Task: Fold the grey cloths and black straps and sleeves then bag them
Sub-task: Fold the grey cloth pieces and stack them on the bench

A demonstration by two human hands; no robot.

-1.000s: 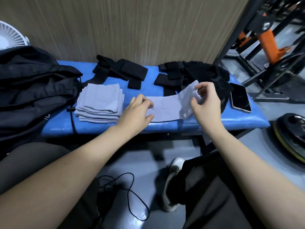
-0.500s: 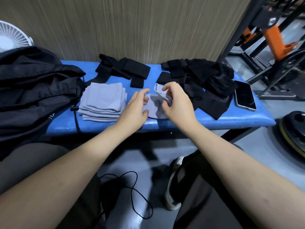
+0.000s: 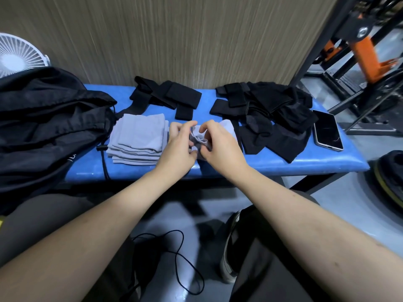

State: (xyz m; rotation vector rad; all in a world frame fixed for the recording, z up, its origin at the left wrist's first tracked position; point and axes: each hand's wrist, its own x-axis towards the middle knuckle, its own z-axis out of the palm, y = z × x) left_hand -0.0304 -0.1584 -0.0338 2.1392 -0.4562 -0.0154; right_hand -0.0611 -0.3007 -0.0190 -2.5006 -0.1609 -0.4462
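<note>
Grey cloth (image 3: 199,139), bunched between your left hand (image 3: 178,149) and right hand (image 3: 220,147), just above the blue tabletop (image 3: 272,164). Both hands pinch the cloth, thumb against curled fingers, so close together that their fingers nearly touch; the fabric between them is gathered into creases, with a paler flap (image 3: 227,125) rising beyond your right hand. Just left of your left hand lies the stack of folded grey cloths (image 3: 138,138); beyond both hands lie the black straps (image 3: 168,98), and to the right of your right hand the heap of black sleeves (image 3: 281,118). The black bag (image 3: 43,120) sits far to the left of your left hand, a phone (image 3: 327,130) far to the right of your right hand. To fold well, you bring edge to edge, not bunch to bunch: find two matching corners, draw the hands apart until the creases flatten, lay the cloth down, press along the fold, then match its outline to the stack before adding it
</note>
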